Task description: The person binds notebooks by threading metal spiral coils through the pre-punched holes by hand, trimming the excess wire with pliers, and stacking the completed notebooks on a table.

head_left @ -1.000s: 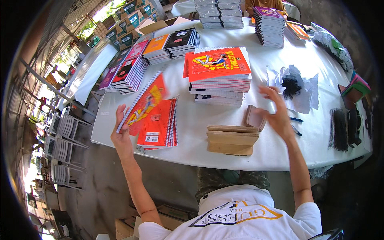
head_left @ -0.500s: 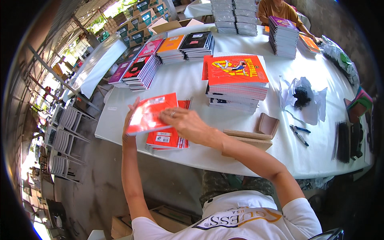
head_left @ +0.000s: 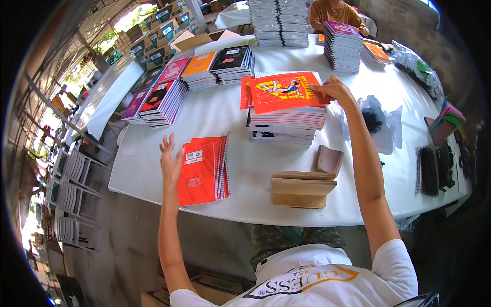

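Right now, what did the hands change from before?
The left hand let go of a red notebook, now on the small pile. The right hand moved forward and right to the tall stack, gripping its top notebook. The black notebooks stayed put.

White printed T-shirt (head_left: 302, 276), mottled trousers (head_left: 265, 241)
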`<state>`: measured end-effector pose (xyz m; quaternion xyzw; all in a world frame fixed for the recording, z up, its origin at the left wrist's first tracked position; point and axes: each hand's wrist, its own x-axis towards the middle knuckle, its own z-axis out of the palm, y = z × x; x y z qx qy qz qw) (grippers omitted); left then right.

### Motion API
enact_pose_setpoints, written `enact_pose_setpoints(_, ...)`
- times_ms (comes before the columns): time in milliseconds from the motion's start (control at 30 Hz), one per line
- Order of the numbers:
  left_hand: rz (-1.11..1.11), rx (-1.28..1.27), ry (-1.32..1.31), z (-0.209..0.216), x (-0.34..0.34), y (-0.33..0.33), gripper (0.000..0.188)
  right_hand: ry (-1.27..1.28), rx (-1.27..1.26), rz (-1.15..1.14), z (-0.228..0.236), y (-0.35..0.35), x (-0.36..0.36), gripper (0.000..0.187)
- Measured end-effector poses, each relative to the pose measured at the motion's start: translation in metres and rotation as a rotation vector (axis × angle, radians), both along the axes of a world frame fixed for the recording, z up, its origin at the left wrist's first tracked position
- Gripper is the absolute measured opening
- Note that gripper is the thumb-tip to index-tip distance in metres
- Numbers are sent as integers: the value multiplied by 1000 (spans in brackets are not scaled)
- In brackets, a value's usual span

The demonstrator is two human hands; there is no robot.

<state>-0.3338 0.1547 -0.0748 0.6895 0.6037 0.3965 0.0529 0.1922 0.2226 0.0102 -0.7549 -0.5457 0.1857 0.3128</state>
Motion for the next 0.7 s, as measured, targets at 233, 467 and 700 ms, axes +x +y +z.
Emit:
enact_pose_setpoints(233,-272,124,-67,49,139,16,73,-93,369,-109,-2,5,27,33)
enact_pose_setpoints(467,-552,66,-648,102,230,-10,70,353,763,175,32,-128,-8,31)
enact_pose_setpoints(700,-884,-461,-485,93,237,-86,29,863,725,198,-79,-258,-7,21)
